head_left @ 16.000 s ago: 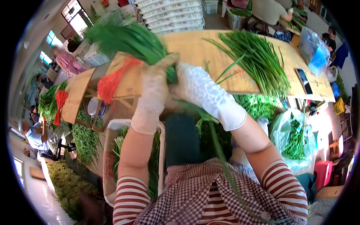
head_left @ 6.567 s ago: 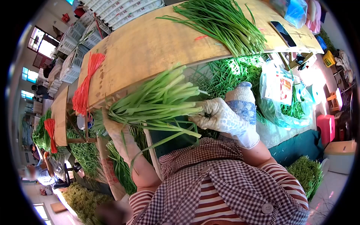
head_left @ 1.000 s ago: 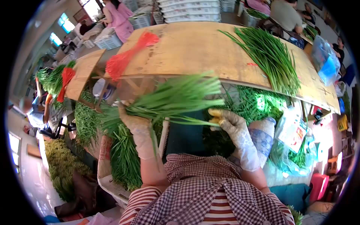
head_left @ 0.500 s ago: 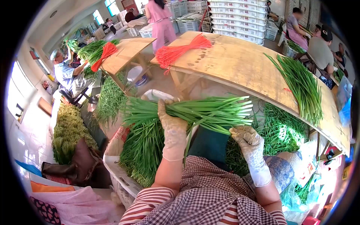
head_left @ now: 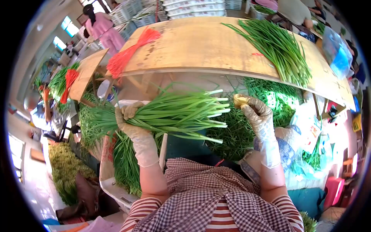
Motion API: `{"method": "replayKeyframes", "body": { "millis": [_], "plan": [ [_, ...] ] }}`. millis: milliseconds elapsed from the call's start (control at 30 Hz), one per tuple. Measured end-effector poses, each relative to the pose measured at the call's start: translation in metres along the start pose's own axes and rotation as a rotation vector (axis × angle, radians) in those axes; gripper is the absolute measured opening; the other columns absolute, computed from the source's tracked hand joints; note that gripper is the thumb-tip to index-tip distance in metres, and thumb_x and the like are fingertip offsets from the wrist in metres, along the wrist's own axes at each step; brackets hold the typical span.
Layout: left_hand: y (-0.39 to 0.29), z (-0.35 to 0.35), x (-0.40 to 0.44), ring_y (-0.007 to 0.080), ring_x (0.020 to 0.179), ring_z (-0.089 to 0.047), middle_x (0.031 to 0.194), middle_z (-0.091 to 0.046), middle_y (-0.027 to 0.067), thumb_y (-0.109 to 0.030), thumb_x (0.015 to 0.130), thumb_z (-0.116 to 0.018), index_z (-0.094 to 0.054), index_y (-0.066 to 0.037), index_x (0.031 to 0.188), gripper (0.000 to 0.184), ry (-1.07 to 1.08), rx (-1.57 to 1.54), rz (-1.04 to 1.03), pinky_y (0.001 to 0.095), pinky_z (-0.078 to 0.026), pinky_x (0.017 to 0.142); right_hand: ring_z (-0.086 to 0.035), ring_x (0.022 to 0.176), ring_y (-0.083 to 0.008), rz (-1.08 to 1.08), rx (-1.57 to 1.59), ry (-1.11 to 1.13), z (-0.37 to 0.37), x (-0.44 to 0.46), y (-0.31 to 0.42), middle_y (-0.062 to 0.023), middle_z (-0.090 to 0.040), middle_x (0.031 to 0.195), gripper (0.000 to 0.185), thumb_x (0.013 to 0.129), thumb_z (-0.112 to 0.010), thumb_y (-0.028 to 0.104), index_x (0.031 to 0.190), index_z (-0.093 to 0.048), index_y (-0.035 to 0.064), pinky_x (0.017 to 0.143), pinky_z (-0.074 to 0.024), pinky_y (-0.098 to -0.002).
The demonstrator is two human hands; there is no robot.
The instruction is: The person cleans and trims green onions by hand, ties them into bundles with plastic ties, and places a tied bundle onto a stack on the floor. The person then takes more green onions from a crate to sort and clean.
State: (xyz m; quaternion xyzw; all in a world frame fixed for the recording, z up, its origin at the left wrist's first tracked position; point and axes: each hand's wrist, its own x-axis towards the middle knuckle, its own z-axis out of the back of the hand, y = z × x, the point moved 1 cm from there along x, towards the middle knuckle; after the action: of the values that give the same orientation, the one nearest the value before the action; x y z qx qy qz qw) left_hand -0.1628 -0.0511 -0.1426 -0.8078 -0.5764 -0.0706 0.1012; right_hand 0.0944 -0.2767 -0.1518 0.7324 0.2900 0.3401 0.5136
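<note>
My left hand (head_left: 133,121), in a pale work glove, grips a loose bunch of garlic chives (head_left: 177,112) around its leafy part. The bunch lies sideways in the air, its white cut ends fanned out to the right. Just past those ends, my gloved right hand (head_left: 256,114) is raised, apart from the bunch. Its thumb and fingertips are pressed together; whether anything is between them cannot be made out. Below my left hand, more chives (head_left: 127,170) fill a white crate (head_left: 106,176).
A wooden table (head_left: 185,46) ahead bears red ties (head_left: 133,52) and a chive bundle (head_left: 274,52). Loose leaves (head_left: 235,135) are heaped beneath it. Plastic bags (head_left: 309,131) sit at right. Stacked white crates (head_left: 193,9) and a person in pink (head_left: 104,29) are farther back.
My left hand has moved left with the bunch. The right hand has come away from the stem ends. The camera view has shifted down and right.
</note>
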Motion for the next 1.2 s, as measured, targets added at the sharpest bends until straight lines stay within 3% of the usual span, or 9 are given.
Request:
{"method": "replayKeyframes", "body": {
  "millis": [100,233,333,533,800,933,1067,1133,1200],
  "plan": [
    [0.022,-0.007,-0.003,0.0082,0.053,-0.043,0.053,-0.040,-0.0076,-0.018,0.089,-0.055,-0.039,-0.017,0.060,0.034,-0.009,-0.001,0.007,0.0267,-0.043,0.070,-0.062,0.095,-0.0128,0.213,-0.479,-0.084,0.004,0.001,0.013,-0.0080,-0.070,0.102,0.019,0.085,-0.067,0.004,0.103,-0.069,0.0007,0.087,-0.0486,-0.0277],
    [0.037,-0.005,0.003,0.0079,0.050,-0.039,0.052,-0.036,-0.0069,-0.011,0.086,-0.056,-0.038,-0.016,0.060,0.032,0.117,-0.072,0.036,0.0204,-0.038,0.056,-0.063,0.088,-0.0140,0.108,-0.130,-0.056,0.014,-0.002,0.000,-0.0093,-0.070,0.095,0.018,0.090,-0.064,0.015,0.101,-0.071,0.0018,0.083,-0.0488,-0.0264],
    [0.047,-0.008,0.001,0.0080,0.047,-0.037,0.051,-0.036,-0.0058,-0.009,0.085,-0.056,-0.036,-0.015,0.059,0.033,0.148,-0.117,0.040,0.0210,-0.037,0.051,-0.063,0.084,-0.0131,-0.020,-0.262,0.027,0.011,-0.005,0.004,-0.0094,-0.070,0.093,0.019,0.089,-0.065,0.016,0.099,-0.071,0.0014,0.077,-0.0507,-0.0260],
    [0.064,-0.005,-0.002,0.0084,0.048,-0.036,0.051,-0.035,-0.0056,-0.010,0.085,-0.057,-0.036,-0.015,0.059,0.033,0.124,-0.105,0.099,0.0205,-0.036,0.050,-0.065,0.080,-0.0140,-0.141,-0.411,0.040,0.006,-0.003,-0.011,-0.0134,-0.070,0.087,0.029,0.076,-0.077,0.020,0.095,-0.071,-0.0011,0.075,-0.0509,-0.0275],
    [0.058,0.002,0.004,0.0089,0.049,-0.039,0.051,-0.038,-0.0054,-0.013,0.084,-0.060,-0.038,-0.016,0.060,0.032,0.223,0.003,0.153,0.0247,-0.041,0.064,-0.066,0.072,-0.0217,-0.317,-0.612,0.345,0.013,-0.002,-0.009,-0.0162,-0.069,0.080,0.029,0.073,-0.073,0.022,0.091,-0.070,0.0003,0.071,-0.0517,-0.0329],
    [0.053,-0.011,0.001,0.0069,0.050,-0.039,0.050,-0.038,-0.0072,-0.012,0.080,-0.062,-0.038,-0.017,0.060,0.031,0.125,0.066,0.034,0.0219,-0.040,0.059,-0.065,0.070,-0.0200,-0.011,-0.676,0.381,0.036,0.000,-0.014,-0.0113,-0.069,0.080,0.017,0.076,-0.072,0.014,0.089,-0.071,0.0037,0.069,-0.0532,-0.0282],
    [0.026,-0.012,0.012,0.0061,0.044,-0.037,0.047,-0.039,-0.0080,-0.007,0.077,-0.064,-0.038,-0.018,0.059,0.032,0.238,-0.054,-0.006,0.0186,-0.039,0.055,-0.057,0.060,-0.0077,-0.181,-0.998,-0.364,0.081,0.020,-0.009,-0.0057,-0.066,0.070,0.011,0.080,-0.068,0.011,0.090,-0.071,0.0062,0.055,-0.0491,-0.0265],
    [0.019,-0.011,0.010,0.0056,0.044,-0.038,0.047,-0.039,-0.0082,-0.007,0.077,-0.063,-0.039,-0.018,0.059,0.032,0.274,-0.123,0.027,0.0181,-0.038,0.055,-0.066,0.066,-0.0208,-0.060,-1.248,-0.567,0.126,0.031,-0.036,-0.0103,-0.071,0.080,0.012,0.080,-0.068,0.009,0.091,-0.070,0.0053,0.064,-0.0524,-0.0308],
    [0.015,-0.005,0.012,0.0047,0.043,-0.039,0.046,-0.041,-0.0085,-0.007,0.076,-0.063,-0.040,-0.018,0.060,0.030,0.271,-0.113,-0.020,0.0178,-0.038,0.054,-0.067,0.082,-0.0224,0.105,-1.051,-0.396,0.107,0.026,-0.030,-0.0120,-0.070,0.091,0.019,0.076,-0.072,0.011,0.094,-0.071,0.0060,0.078,-0.0521,-0.0312]
  ]
}}
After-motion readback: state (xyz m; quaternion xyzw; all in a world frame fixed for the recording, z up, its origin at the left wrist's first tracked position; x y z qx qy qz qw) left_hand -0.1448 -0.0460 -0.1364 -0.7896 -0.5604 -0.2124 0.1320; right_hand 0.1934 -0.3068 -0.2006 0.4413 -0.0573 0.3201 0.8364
